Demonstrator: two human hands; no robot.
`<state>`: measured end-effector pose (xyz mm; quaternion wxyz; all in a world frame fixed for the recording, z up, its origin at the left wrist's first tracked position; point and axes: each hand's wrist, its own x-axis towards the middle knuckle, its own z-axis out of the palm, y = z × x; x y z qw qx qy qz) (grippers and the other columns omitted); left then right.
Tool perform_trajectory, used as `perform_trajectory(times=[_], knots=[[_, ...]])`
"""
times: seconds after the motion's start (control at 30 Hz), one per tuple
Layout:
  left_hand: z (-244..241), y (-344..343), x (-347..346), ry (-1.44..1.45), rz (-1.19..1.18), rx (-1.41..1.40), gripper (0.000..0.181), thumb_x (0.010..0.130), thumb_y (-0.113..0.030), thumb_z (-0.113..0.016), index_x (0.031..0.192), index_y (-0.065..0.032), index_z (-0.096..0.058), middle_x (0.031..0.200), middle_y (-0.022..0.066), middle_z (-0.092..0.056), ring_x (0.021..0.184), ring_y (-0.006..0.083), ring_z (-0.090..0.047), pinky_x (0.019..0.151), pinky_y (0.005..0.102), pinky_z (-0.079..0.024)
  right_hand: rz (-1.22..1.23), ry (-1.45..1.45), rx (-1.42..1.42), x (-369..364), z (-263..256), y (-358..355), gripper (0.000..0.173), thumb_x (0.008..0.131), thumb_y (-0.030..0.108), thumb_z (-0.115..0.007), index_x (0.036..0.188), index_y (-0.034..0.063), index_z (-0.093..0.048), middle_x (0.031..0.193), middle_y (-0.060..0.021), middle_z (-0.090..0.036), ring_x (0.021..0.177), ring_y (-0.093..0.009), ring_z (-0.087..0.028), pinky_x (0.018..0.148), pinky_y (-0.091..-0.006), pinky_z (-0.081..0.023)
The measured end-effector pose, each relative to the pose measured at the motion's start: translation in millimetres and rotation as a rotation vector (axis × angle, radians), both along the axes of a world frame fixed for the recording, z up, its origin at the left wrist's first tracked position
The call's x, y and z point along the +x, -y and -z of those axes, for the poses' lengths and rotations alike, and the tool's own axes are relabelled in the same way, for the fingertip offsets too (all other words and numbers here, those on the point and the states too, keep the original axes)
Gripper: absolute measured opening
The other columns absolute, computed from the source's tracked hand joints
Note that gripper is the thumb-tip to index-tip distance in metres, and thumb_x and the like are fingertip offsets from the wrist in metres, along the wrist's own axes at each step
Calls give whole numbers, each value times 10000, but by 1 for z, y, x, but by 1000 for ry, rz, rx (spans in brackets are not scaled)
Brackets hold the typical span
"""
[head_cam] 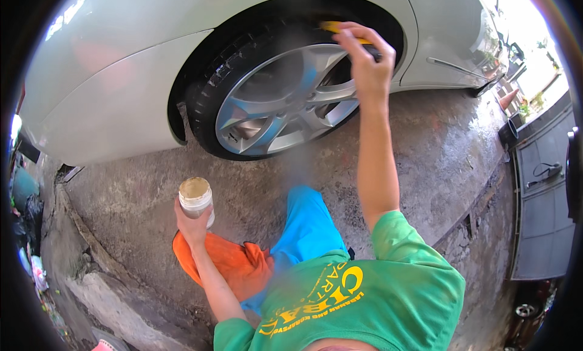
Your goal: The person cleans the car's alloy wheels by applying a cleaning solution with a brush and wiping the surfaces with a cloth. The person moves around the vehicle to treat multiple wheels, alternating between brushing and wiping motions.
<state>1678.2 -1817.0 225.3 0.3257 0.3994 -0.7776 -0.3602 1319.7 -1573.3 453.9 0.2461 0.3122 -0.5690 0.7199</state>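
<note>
My right hand (371,45) holds a yellow-handled brush (333,27) against or close over the upper sidewall of a black car tire (207,93); whether it touches cannot be told. The tire surrounds a silver alloy wheel (298,100) with several spokes. Wet-looking marks show on the tread at its upper left. My left hand (193,225) grips a white open-topped plastic jar (196,200) above my left knee, below the wheel. Pale beige residue coats the jar's rim and inside. An orange cloth (232,260) lies over my left thigh.
The white car's body (114,91) arches over the wheel. Rough concrete (145,187) lies beneath, with a raised broken edge (123,305) at the lower left. Black plastic bags (34,219) are at the far left. A dark bucket (508,133) and a grey metal gate (544,200) stand at the right.
</note>
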Motion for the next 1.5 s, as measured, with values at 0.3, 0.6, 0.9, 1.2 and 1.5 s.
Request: perform_trajectory(times=[0.3,0.6,0.9,1.2,1.5], knots=[[-39,-32,-16,-21,54,28,919,612,-121,-859,1393,0,-389,1309,169,-554,1227,282,-527,1041,368,-400,83,58,-19,9,-5,23,114,816,107,-692,861,7,-721,773,-82,-696,712,-137,-639,649,-265,-497],[-56,-67,-38,31,59,-104,919,608,-115,-866,1382,12,-387,1316,171,-536,1222,284,-524,1038,366,-402,-262,-173,-52,64,15,94,73,743,66,-710,771,22,-660,827,-123,-681,775,-266,-669,718,-344,-526],[-82,-102,-18,1,69,-290,887,610,-127,-871,1351,31,-411,1275,160,-559,1182,268,-549,1000,367,-426,149,280,-267,-96,46,-70,142,833,70,-674,887,-58,-705,817,-83,-679,747,-126,-620,699,-239,-492],[-165,-133,-31,-269,177,-308,885,641,-164,-881,1362,15,-400,1272,136,-540,1181,250,-529,1007,367,-415,-162,-134,-115,27,50,14,61,762,28,-700,795,30,-648,935,-103,-695,860,-217,-661,757,-312,-515],[-144,-124,-75,-434,270,-199,867,637,-185,-886,1343,-14,-413,1263,102,-515,1173,227,-515,1006,375,-404,-233,-90,-153,8,28,10,54,792,35,-709,817,16,-665,924,-106,-701,837,-192,-662,744,-300,-517]])
